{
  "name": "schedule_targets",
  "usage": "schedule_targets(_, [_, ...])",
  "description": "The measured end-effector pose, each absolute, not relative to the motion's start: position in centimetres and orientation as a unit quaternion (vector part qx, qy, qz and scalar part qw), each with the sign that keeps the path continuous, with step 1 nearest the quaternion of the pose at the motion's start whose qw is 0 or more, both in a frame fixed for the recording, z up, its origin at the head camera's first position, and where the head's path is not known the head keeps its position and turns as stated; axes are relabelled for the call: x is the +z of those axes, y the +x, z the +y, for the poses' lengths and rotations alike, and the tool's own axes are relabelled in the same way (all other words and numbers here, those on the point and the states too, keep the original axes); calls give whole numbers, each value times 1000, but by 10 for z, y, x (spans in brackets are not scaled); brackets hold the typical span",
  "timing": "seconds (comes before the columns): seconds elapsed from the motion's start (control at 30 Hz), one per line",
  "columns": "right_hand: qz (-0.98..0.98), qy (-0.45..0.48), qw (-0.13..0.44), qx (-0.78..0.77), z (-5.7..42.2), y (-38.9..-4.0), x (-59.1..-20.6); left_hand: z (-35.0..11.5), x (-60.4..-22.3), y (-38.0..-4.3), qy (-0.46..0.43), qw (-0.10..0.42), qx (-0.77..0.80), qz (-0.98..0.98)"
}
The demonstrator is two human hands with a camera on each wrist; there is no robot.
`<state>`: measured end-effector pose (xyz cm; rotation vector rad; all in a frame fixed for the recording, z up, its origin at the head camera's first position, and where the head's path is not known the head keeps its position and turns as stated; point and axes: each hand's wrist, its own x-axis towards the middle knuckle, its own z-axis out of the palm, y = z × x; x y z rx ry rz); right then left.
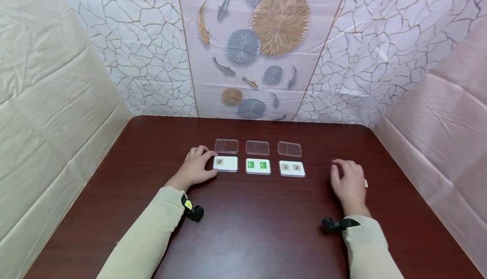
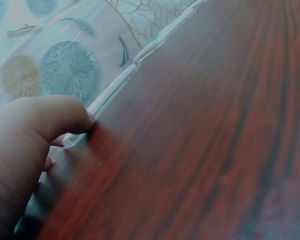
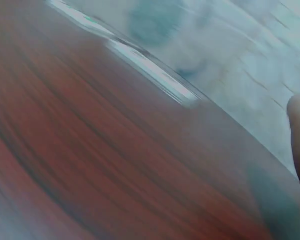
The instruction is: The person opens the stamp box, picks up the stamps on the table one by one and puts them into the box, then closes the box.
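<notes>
At the left of a row of three white-topped cases is a flat clear case (image 1: 231, 164) bearing one small picture square (image 1: 219, 162). My left hand (image 1: 195, 167) pinches its left end, thumb at the near corner and index finger at the far corner. In the left wrist view the thumb (image 2: 72, 117) presses against the case's edge. My right hand (image 1: 348, 184) is over the table at the right, fingers loosely bent. A small white piece (image 1: 366, 183) shows past its outer side, mostly hidden by the hand. The right wrist view is blurred, with little of the hand in it.
The middle case (image 1: 258, 166) bears two green squares, the right case (image 1: 292, 169) two greyish picture squares. Behind them lie three clear lids (image 1: 257, 147) in a row. All sit on a dark red wooden table (image 1: 247, 228), with patterned cloth (image 1: 243, 88) hanging behind its far edge.
</notes>
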<state>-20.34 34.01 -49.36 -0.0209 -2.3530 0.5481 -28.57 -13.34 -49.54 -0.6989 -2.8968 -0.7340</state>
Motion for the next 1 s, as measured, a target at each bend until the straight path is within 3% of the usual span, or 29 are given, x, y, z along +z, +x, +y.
schedule_targets(0.23, [-952, -153, 176, 199, 396, -168, -491, -134, -494, -284, -227, 35, -239, -943])
schedule_targets(0.37, [-960, -161, 133, 186, 412, -157, -492, -134, -496, -286, -227, 34, -233, -945])
schedule_targets(0.63, [-961, -176, 121, 176, 414, -156, -490, -132, -498, -288, -223, 32, -236, -945])
schedule_targets(1.0, [-951, -178, 157, 199, 413, -161, -491, -133, -500, -289, -223, 34, -235, -946])
